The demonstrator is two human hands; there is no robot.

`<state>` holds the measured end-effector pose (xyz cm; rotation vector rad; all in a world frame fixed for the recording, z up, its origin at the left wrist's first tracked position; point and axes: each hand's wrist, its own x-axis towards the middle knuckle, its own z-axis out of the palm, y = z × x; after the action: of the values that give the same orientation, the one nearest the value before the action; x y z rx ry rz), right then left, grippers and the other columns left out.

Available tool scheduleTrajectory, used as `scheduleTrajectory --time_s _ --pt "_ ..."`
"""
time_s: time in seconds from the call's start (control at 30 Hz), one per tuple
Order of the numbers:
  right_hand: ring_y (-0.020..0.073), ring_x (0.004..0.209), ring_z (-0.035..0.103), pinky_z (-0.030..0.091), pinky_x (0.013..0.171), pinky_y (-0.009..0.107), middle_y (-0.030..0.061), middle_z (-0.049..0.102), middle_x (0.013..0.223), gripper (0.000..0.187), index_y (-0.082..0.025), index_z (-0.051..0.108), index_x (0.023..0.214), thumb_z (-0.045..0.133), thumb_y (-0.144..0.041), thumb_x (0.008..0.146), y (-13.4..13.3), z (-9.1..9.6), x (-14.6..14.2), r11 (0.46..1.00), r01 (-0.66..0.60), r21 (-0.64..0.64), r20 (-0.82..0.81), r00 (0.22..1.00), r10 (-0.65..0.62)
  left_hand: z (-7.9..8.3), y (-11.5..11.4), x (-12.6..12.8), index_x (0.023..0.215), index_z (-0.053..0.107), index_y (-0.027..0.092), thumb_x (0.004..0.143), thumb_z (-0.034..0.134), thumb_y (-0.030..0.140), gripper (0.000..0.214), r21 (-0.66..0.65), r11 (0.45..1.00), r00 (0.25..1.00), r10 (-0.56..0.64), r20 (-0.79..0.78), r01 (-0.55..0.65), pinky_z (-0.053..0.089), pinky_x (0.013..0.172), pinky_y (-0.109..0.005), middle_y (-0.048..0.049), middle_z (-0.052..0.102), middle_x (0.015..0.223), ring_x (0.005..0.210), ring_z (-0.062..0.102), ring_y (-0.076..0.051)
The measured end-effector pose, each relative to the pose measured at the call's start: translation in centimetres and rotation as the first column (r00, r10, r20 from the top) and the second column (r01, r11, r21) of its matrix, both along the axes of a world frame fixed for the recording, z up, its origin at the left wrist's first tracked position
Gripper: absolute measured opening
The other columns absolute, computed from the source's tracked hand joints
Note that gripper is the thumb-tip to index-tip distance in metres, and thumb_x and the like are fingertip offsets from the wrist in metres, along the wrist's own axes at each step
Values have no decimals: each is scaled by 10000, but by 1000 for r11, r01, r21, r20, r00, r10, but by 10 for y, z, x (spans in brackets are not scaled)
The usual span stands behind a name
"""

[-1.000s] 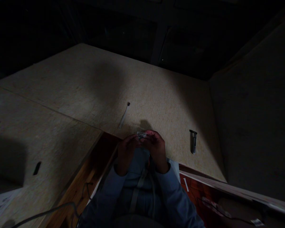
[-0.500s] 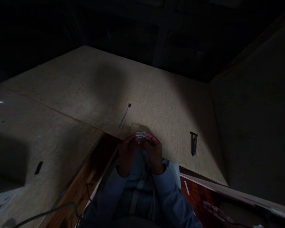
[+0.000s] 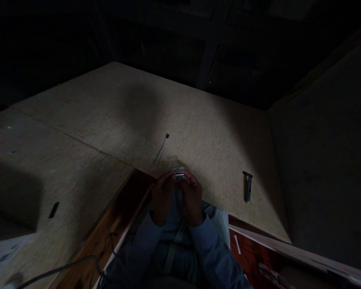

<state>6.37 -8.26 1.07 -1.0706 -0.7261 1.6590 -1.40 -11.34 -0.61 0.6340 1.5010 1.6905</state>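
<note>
My left hand [image 3: 163,196] and my right hand [image 3: 192,197] are together at the table's near edge, fingers closed on a small clear plastic case [image 3: 178,170] from either side. A shiny light strip shows across the case's near part; what it is I cannot tell. Both thumbs are at its near side, and the fingertips hide its two ends. Just beyond my left hand lies a toothbrush [image 3: 161,150] with a dark head. Farther to the right of my right hand a razor [image 3: 248,188] lies on the table, its head pointing away from me.
The pale, mottled tabletop [image 3: 192,116] is dimly lit. On its left section lie a small dark object [image 3: 53,210] and printed paper [image 3: 3,257]. A grey cable [image 3: 63,267] runs at lower left. A wall panel [image 3: 321,160] borders the right side.
My hands tilt the case slightly, and the shiny strip on its near part shows more plainly now. The whole view has shifted a little; the toothbrush and razor lie as before.
</note>
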Motion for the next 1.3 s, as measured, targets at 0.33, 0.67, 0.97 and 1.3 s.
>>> scheduleTrajectory --time_s 0.33,0.67,0.97,1.3 --pt "170 869 690 538 766 252 93 738 1021 491 -105 678 1099 792 -284 657 4 8 -7 998 -55 -27 -43 998 54 9 1 -11 1104 690 89 814 722 496 501 -7 1000 998 -27 60 27 594 848 -389 -170 702 1130 993 704 -268" --pt "235 1123 673 478 1090 402 141 677 1242 643 -125 637 1191 895 -351 647 10 9 -3 982 -182 -58 -150 974 172 18 7 -52 1093 689 72 694 798 582 656 -51 998 994 -29 108 35 604 761 -351 -146 729 953 817 724 -248" --pt "235 1050 694 480 1079 454 132 714 1146 613 -131 688 1104 924 -389 601 29 1 28 999 -44 -26 -87 995 41 12 39 -144 1006 726 84 675 742 535 559 -35 992 957 111 -270 -125 573 684 -318 -109 710 854 702 678 -198" --pt "219 944 707 520 995 409 98 740 982 570 -139 711 1012 927 -440 577 33 -18 40 1000 -5 -23 -69 998 3 21 77 -177 844 742 127 795 576 350 282 -274 955 754 -96 -650 -115 457 583 -303 -100 698 746 544 604 -191"
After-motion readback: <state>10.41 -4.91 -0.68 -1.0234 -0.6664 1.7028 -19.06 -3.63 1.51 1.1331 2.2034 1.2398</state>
